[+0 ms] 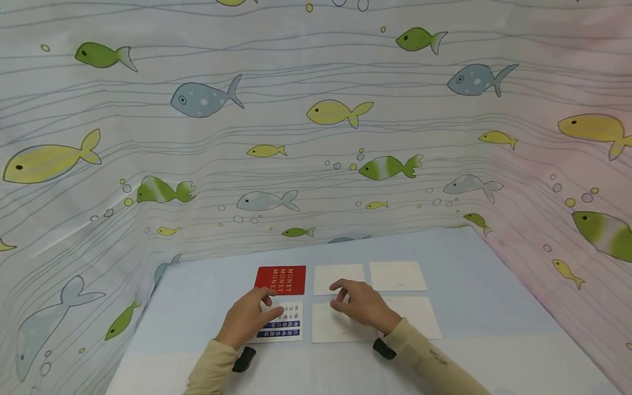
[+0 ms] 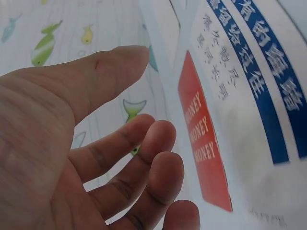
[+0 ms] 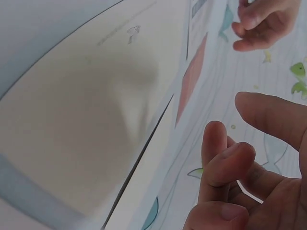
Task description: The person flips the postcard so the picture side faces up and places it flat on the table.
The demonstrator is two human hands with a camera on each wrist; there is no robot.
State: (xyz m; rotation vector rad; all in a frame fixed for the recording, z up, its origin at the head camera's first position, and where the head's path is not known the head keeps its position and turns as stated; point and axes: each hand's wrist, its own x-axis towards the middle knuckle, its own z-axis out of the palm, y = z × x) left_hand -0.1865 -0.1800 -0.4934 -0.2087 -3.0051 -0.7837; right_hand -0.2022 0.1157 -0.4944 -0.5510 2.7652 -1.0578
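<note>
My left hand (image 1: pixel 247 315) hovers over the left pair of cards, thumb and fingers apart with nothing between them. Beyond its fingertips lies a red card (image 1: pixel 286 280) printed with MONEY in several rows. Partly under that hand in the head view is a white card with blue bands and Chinese characters (image 2: pixel 268 86). My right hand (image 1: pixel 362 303) is above the white cards, its fingers loosely bent and holding nothing. A blank-looking white card (image 1: pixel 331 326) lies below it, another white card (image 1: pixel 419 315) is partly covered by the forearm.
Two more white cards, one in the middle (image 1: pixel 326 274) and one at the right (image 1: pixel 397 274), form the far row. The pale blue table (image 1: pixel 494 307) is bordered by a fish-patterned curtain (image 1: pixel 316 175) at the back and sides. Black wrist straps (image 1: pixel 384 349) sit under both wrists.
</note>
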